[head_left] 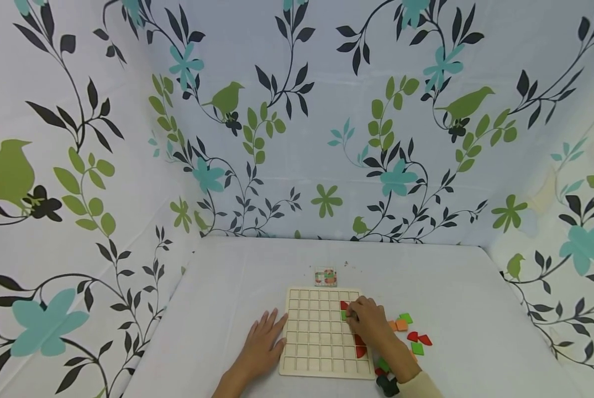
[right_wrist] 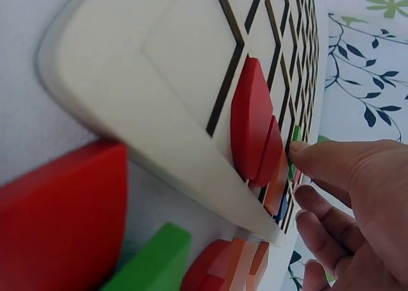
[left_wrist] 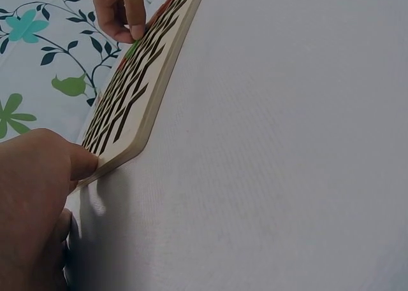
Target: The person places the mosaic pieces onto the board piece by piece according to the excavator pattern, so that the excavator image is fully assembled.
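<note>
The right hand [head_left: 370,323] — thumb and fingers pinching — holds a green piece [head_left: 343,315] at the grid board's [head_left: 321,375] right side. The left hand [head_left: 262,345], fingers extended, touches the board's left edge. Loose pieces [head_left: 417,349] lie right of the board; a dragging forearm [head_left: 398,356] could scatter them.

On my feed I count one pale wooden grid board [head_left: 306,336], one small printed card [head_left: 325,276], one bare left hand [head_left: 263,345], one right hand [head_left: 368,320]. Loose toward the desk's [head_left: 476,326] right edge: at least three flat red tiles [head_left: 424,340], three flat green tiles [head_left: 417,348], three flat orange tiles [head_left: 401,324].
</note>
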`<state>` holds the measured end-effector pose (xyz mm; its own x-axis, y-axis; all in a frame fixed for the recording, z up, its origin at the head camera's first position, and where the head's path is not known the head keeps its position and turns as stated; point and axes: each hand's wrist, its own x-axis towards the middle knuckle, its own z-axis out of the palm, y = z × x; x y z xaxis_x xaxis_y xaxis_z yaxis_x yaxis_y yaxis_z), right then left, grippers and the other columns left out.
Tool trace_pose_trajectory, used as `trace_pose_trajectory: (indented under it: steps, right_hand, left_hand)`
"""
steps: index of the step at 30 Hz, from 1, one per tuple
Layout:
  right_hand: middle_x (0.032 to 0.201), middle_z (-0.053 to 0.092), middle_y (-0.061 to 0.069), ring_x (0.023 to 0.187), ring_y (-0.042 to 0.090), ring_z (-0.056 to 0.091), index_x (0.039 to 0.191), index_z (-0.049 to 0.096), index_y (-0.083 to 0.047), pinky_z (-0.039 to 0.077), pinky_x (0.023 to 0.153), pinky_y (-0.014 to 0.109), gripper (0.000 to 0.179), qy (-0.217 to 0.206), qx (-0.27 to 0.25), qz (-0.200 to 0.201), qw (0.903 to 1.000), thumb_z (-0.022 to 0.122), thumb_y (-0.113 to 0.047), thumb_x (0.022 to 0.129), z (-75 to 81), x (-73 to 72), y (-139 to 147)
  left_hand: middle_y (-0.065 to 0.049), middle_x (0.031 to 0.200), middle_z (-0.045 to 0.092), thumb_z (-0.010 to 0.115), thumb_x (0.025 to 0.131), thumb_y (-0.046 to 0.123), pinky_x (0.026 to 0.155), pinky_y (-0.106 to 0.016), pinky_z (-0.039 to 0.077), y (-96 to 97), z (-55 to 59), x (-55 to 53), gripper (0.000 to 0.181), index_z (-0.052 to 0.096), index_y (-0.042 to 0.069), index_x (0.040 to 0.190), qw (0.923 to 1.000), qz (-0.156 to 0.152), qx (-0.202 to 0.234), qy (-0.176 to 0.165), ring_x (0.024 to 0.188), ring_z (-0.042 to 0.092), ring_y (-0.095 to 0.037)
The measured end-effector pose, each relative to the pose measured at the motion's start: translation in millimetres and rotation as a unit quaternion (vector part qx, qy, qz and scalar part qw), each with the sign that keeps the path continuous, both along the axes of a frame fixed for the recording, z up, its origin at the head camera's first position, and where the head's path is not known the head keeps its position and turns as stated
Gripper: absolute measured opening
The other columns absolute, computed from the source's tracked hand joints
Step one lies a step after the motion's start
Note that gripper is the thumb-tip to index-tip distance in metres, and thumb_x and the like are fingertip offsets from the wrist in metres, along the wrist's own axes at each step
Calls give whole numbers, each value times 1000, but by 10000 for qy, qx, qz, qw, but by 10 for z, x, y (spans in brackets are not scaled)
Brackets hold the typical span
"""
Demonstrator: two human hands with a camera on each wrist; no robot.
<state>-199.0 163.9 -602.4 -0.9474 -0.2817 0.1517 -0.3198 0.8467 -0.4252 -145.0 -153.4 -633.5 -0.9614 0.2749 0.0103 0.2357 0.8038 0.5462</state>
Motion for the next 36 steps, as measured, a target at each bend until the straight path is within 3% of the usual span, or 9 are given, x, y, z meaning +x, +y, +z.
trace_pose_trajectory:
  steps: [6,9,14,17,22,26,30,36]
  right_hand:
    - [103,63,1,94,20,56,91,72,-19,44,77,45,10,-29,-117,-367,9993,82,-17,93,65,21,88]
    - [107,65,9,95,26,58,99,72,-13,50,79,51,11,-109,-95,-822,9965,79,-21,95,87,10,229]
    - [111,63,25,97,38,58,113,65,1,51,83,59,34,-463,-160,-1863,9813,77,-25,96,127,-5,597]
    - [109,59,31,92,42,59,115,59,7,54,77,58,41,-718,-266,-2238,9716,75,-24,96,145,-6,833]
    - [95,62,23,76,31,58,107,59,9,53,61,39,34,-1444,-649,-2263,9611,72,-21,97,160,-19,1076]
    - [87,64,16,75,26,58,102,61,6,51,60,33,25,-1684,-935,-2212,9560,71,-18,98,141,-64,1108]
    - [93,67,21,79,29,61,103,63,7,55,64,38,22,-1547,-991,-2086,9606,71,-13,98,118,-124,1074]
    - [107,67,28,92,35,66,113,65,10,61,81,52,26,-1259,-984,-1744,9716,72,-9,97,92,-171,961]
  left_hand:
    - [-19,171,31,55,108,33,125,-72,15,2,20,10,58,43,17,162,10000,-11,52,-71,160,21,-46]
    - [-19,171,30,55,108,32,125,-72,15,4,27,13,57,44,16,162,9999,-15,83,-72,160,21,-46]
    - [-20,171,31,56,108,31,124,-74,15,10,28,15,57,45,14,161,9999,-39,130,-34,159,22,-47]
    - [-21,170,32,56,108,30,124,-74,15,11,25,17,56,45,14,161,9999,-44,141,-13,159,23,-48]
    - [-19,171,31,56,108,31,125,-72,15,8,19,13,57,44,15,162,9999,6,91,-54,160,22,-46]
    - [-19,171,30,57,108,30,125,-72,15,6,21,7,57,44,16,162,9999,16,105,-59,160,21,-46]
    - [-19,171,30,57,108,30,125,-72,14,5,13,4,57,44,16,162,9999,22,134,-59,160,21,-46]
    - [-18,172,30,57,108,31,125,-72,15,7,-11,-6,57,44,16,162,9999,37,108,-25,160,21,-45]
